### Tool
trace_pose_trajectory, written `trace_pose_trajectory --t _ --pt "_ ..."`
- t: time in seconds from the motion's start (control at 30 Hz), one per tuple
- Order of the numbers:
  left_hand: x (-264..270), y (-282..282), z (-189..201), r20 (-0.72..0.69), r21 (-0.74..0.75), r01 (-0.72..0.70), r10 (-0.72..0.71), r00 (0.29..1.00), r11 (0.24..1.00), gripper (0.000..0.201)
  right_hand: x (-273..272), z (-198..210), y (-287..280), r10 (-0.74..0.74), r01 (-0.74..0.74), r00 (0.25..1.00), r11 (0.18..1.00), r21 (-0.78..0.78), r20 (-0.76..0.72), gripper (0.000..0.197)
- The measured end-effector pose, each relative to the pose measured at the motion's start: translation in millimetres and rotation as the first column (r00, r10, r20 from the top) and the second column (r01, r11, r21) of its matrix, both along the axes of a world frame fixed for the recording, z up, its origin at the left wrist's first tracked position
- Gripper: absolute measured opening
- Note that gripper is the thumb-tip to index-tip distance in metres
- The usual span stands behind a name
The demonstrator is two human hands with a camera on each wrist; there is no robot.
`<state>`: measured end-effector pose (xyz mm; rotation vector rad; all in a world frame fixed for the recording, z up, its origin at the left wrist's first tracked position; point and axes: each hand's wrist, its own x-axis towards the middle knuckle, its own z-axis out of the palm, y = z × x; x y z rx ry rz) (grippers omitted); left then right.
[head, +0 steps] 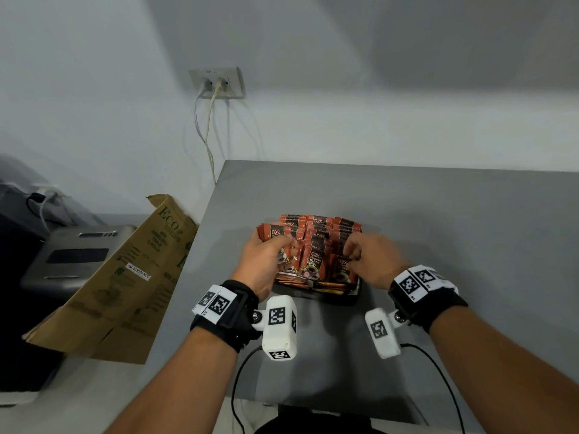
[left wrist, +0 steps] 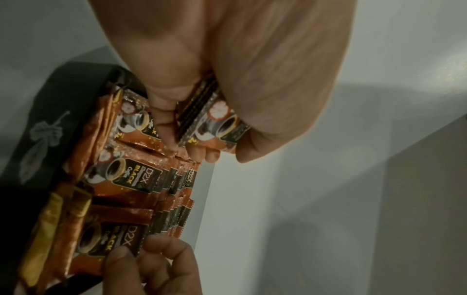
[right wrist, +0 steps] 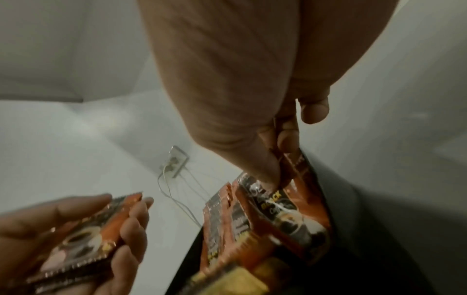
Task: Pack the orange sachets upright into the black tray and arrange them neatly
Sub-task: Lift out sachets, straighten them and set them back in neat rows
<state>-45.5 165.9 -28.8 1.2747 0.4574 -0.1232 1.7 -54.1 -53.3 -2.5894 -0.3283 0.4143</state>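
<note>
- Head view: the black tray (head: 340,297) sits on the grey table (head: 438,220), nearer the table's left edge than its right, with bare tabletop behind it and to its right. Orange sachets (head: 316,245) stand upright in rows inside it, printed faces toward the person. The left hand (head: 266,261) clasps a small bunch of sachets (head: 272,238) at the tray's left side; the right hand (head: 372,258) pinches the top of a sachet near the tray's right front corner. Only this view shows the cardboard box (head: 131,277) leaning off the table's left edge, left of the tray.
- Left wrist view: only here does the tray's outer wall show a pale leaf print (left wrist: 45,131). The left hand's fingers curl round the bunch, just above the tray's rows. Gold-ended sticks (left wrist: 48,229) lie against the tray's near wall.
- Right wrist view: thumb and fingers (right wrist: 288,137) are closed on the top edge of one sachet (right wrist: 290,207) standing in the tray. The wall socket (right wrist: 175,161) shows beyond the tray.
</note>
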Motion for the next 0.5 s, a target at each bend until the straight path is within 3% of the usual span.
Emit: trace_pose_trajectory --t 0.07,0.13,0.27,0.5 --pt "-2.3 -1.5 1.1 0.000 0.019 0.020 -0.021 1.000 1.000 0.010 -1.3 -5.4 2.1 0.014 -0.013 1.000 0.999 -0.039 0.015 0.025" --pt "-3.4 -2.4 1.8 0.006 0.029 0.032 -0.032 0.999 0.999 0.015 -4.2 -7.9 3.7 0.000 0.002 0.999 0.999 -0.044 0.036 0.024" --pt "-5.1 -3.0 1.5 0.022 0.046 0.044 -0.045 0.999 0.998 0.016 -9.3 -10.9 2.6 0.045 -0.042 0.995 0.998 -0.040 0.084 0.038" --pt "-6.9 -4.4 -3.4 -0.013 0.057 0.039 -0.038 0.999 0.998 0.015 -11.9 -23.0 -0.4 0.165 -0.141 0.976 0.976 -0.165 0.141 0.030"
